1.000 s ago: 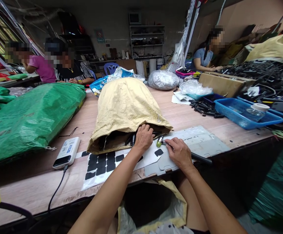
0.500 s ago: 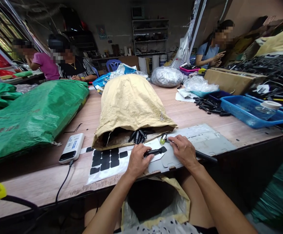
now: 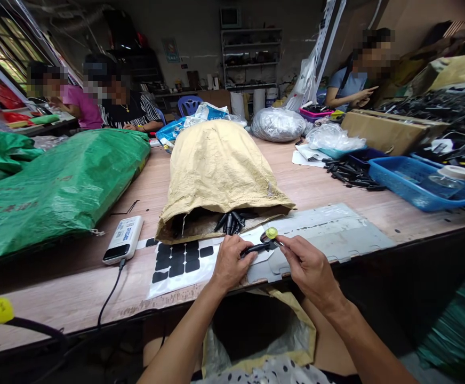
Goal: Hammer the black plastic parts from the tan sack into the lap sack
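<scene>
My left hand (image 3: 232, 261) is closed round a black rod-shaped part (image 3: 257, 248), which points right above the grey board (image 3: 328, 234). Pinched in the fingers of my right hand (image 3: 306, 261) is a small metal tool with a yellow-green round end (image 3: 271, 233), close to the far end of the black part. Behind my left hand, black parts (image 3: 230, 221) stick out of the mouth of a tan woven sack (image 3: 220, 165). A white sheet with black stickers (image 3: 178, 260) lies to the left of my left hand.
A white power bank (image 3: 123, 239) with a cable and a green sack (image 3: 64, 181) are at the left. On the right stand a blue tray (image 3: 420, 194) and a black pile of parts (image 3: 352, 173). An open sack (image 3: 310, 333) hangs below the table edge. Three people sit farther back.
The yellow-green end has come up and over the end of the black part, and my right hand has turned. The whole view has shifted slightly.
</scene>
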Available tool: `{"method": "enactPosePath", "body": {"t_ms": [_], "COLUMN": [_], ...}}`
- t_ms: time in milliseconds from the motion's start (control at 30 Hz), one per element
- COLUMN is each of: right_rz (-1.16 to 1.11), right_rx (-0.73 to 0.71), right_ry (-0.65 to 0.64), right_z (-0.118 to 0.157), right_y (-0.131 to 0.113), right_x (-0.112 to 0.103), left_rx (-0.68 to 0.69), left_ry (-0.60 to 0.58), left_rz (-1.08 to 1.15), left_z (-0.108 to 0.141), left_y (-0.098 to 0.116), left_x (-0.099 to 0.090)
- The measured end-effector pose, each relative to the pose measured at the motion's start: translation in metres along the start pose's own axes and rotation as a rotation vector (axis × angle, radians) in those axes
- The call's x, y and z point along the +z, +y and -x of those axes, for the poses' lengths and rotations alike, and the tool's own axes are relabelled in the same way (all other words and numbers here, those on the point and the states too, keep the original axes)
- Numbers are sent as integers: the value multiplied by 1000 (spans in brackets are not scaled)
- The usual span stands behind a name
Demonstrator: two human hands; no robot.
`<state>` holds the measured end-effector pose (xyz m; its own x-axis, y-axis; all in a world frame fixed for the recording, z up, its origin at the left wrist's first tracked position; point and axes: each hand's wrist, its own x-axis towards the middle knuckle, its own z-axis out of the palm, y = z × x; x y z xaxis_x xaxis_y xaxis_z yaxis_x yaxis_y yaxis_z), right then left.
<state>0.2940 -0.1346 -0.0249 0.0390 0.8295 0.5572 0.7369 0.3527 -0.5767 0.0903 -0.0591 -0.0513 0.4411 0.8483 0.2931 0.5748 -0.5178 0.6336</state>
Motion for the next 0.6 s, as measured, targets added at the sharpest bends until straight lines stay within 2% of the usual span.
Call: {"method": "enactPosePath", "body": {"t_ms": [100,267,433,600], "right_rz": [57,207,115,141], "right_rx": [-40,-53,-74,-56], "right_ry": [12,-75,-29,-127], "right_z": [4,8,5,5], "right_y": [-3,-2,-12,-13], "right_x": [3,9,12,18], "left_rx": [-2,2,-11,-32], "left_ry": [-4,-1,0,8], "left_rz": [1,5,-7,-17], "left_z": [0,1,0,0], "left_y": [0,-2,-1,-1], "left_x": [0,1,1,2]}}
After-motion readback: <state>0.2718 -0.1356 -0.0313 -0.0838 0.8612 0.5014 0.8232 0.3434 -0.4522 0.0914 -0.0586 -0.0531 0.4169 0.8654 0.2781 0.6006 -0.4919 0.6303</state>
